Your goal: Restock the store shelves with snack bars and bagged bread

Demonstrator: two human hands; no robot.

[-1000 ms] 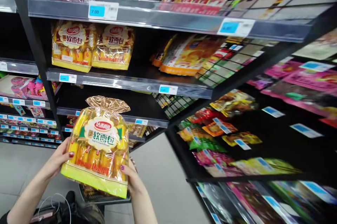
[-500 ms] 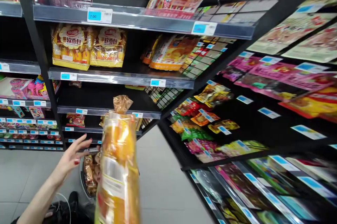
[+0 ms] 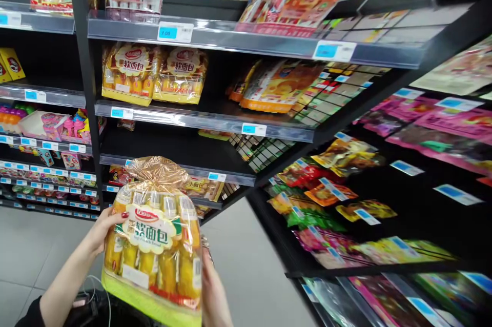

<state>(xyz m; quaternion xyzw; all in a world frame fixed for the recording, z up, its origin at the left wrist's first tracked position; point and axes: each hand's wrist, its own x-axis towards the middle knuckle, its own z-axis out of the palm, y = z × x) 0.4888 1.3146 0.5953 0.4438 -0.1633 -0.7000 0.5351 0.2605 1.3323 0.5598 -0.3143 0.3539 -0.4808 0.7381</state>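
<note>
Between my two hands is a bag of soft bread, held up with its printed front facing me. The clear bag has a gathered gold top, a yellow-green base and several wrapped rolls inside. My left hand grips its left edge, thumb on the front and the other fingers hidden behind. At the right edge, my right hand supports the bag, its fingers mostly hidden behind it. Two similar bread bags stand on the shelf ahead.
A black shelf rack with price tags faces me. Orange bags lean at its right end beside a wire mesh divider. Another rack with snack packets runs along the right. Grey floor tiles show between the racks.
The bread bag has turned from its narrow side to its front. My left hand, free before, has taken hold of its left edge. The view has shifted left, and the basket below is now hidden.
</note>
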